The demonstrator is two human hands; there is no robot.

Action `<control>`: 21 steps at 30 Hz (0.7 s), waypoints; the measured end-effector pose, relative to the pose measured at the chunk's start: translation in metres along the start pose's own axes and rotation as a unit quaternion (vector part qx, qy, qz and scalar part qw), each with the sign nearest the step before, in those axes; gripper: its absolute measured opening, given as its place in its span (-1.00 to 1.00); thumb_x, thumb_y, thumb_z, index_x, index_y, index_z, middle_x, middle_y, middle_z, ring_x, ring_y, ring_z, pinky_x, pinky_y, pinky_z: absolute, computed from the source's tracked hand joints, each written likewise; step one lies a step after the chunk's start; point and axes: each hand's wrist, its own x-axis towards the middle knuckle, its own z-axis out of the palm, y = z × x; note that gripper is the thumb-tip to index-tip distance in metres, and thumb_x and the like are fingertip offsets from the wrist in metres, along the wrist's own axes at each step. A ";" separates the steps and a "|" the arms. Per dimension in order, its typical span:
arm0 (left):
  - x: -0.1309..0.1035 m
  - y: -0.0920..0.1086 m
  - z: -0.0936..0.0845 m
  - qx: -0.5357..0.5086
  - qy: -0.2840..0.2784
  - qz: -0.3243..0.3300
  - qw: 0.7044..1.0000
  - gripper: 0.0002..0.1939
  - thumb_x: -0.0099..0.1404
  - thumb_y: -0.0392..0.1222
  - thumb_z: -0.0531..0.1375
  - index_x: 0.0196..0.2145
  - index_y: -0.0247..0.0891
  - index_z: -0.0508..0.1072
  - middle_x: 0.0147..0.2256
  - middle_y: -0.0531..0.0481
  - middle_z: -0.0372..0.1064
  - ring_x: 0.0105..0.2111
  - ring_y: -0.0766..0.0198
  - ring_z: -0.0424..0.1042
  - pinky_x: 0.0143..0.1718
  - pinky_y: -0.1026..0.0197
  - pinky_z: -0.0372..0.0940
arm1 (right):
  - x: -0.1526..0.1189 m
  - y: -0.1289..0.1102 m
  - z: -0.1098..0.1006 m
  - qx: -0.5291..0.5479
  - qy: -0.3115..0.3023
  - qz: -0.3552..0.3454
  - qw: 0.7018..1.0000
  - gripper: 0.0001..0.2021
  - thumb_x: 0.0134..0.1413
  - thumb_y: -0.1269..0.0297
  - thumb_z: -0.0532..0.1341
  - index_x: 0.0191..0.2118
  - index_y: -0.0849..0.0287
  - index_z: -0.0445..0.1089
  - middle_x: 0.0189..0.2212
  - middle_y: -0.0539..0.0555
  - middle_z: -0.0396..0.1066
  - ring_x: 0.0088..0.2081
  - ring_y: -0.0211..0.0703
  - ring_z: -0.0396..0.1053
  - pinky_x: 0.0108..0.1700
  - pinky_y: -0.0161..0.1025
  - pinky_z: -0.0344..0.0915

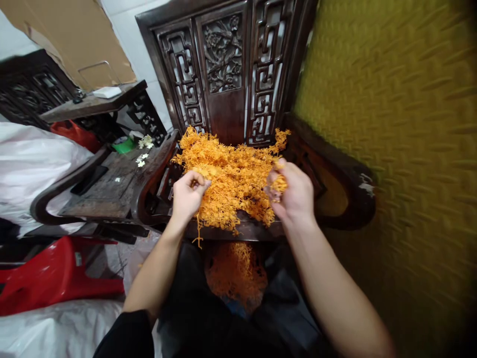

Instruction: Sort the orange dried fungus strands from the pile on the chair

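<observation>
A heaped tangle of thin, branching orange sprigs (234, 174) covers the seat of a dark carved wooden chair (227, 117). At the heap's right edge, my right hand (296, 191) is closed round a small bunch of orange sprigs (278, 184), its fingers slightly blurred. My left hand (187, 195) is over the heap's left side with thumb and fingertips pinched together; what lies between them is too small to make out. Just below it, one loose orange strand (199, 231) hangs over the seat's front edge.
Left of the chair, a wooden side seat (108, 184) bears a green tape roll (123, 144) and small pale pieces. A red plastic stool (48, 273) and white sacks (33, 164) stand further left. Between my knees is a reddish container (236, 278) with more orange sprigs. A yellow textured surface (402, 124) rises at right.
</observation>
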 end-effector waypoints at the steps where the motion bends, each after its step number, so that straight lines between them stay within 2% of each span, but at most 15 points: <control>1: -0.002 0.004 0.002 0.004 -0.038 0.010 0.999 -0.70 0.08 -0.18 0.44 -0.53 -0.22 0.36 -0.56 0.12 0.25 -0.56 0.37 0.19 -0.50 0.28 0.09 | 0.000 0.002 0.001 0.001 -0.024 0.035 0.999 -0.66 0.01 0.08 0.41 -0.46 0.10 0.24 -0.61 -0.11 0.20 -0.72 -0.42 -0.02 -0.70 -0.33 -0.18; 5: -0.012 0.018 0.003 -0.023 -0.199 0.015 0.980 -0.66 0.05 -0.14 0.48 -0.56 -0.23 0.36 -0.54 0.10 0.27 -0.54 0.37 0.23 -0.49 0.28 0.17 | -0.003 0.014 0.005 0.018 -0.088 0.158 0.983 -0.73 -0.03 0.16 0.39 -0.39 0.14 0.29 -0.54 -0.05 0.39 -0.72 -0.45 -0.01 -0.70 -0.36 -0.23; 7: -0.013 0.021 0.001 -0.055 -0.243 -0.013 0.968 -0.64 0.03 -0.13 0.49 -0.56 -0.23 0.35 -0.54 0.09 0.27 -0.55 0.37 0.28 -0.50 0.27 0.22 | -0.003 0.018 0.005 0.042 -0.094 0.201 0.974 -0.76 -0.04 0.21 0.36 -0.36 0.14 0.28 -0.47 -0.01 0.49 -0.73 -0.47 -0.01 -0.70 -0.39 -0.22; 10: -0.014 0.022 0.001 -0.118 -0.253 -0.077 0.957 -0.60 0.02 -0.08 0.50 -0.54 -0.20 0.33 -0.55 0.08 0.29 -0.52 0.25 0.45 -0.48 0.21 0.35 | -0.003 0.021 0.006 0.084 -0.089 0.238 0.963 -0.78 -0.05 0.24 0.32 -0.37 0.14 0.25 -0.41 0.05 0.56 -0.74 -0.50 -0.04 -0.72 -0.39 -0.17; 13: -0.015 0.023 0.004 -0.173 -0.265 -0.126 0.940 -0.58 0.02 -0.06 0.50 -0.51 -0.18 0.30 -0.56 0.08 0.34 -0.48 0.13 0.56 -0.45 0.14 0.44 | -0.005 0.026 0.008 0.111 -0.068 0.252 0.959 -0.77 -0.10 0.27 0.33 -0.35 0.14 0.26 -0.42 -0.01 0.53 -0.75 -0.52 -0.05 -0.72 -0.41 -0.12; 17: -0.016 0.023 0.006 -0.188 -0.285 -0.136 0.930 -0.59 0.05 -0.10 0.49 -0.51 -0.19 0.29 -0.57 0.08 0.37 -0.47 0.12 0.60 -0.42 0.16 0.46 | -0.006 0.031 0.011 0.140 -0.074 0.256 0.953 -0.72 -0.13 0.29 0.37 -0.30 0.15 0.28 -0.51 -0.12 0.41 -0.75 -0.54 -0.04 -0.71 -0.46 -0.13; 21: -0.017 0.023 0.007 -0.200 -0.296 -0.136 0.924 -0.60 0.09 -0.12 0.48 -0.49 -0.20 0.28 -0.56 0.05 0.42 -0.47 0.12 0.61 -0.41 0.16 0.46 | -0.006 0.038 0.012 0.160 -0.119 0.264 0.944 -0.66 -0.03 0.32 0.37 -0.09 0.13 0.38 -0.55 -0.17 0.31 -0.73 -0.51 -0.03 -0.72 -0.47 -0.12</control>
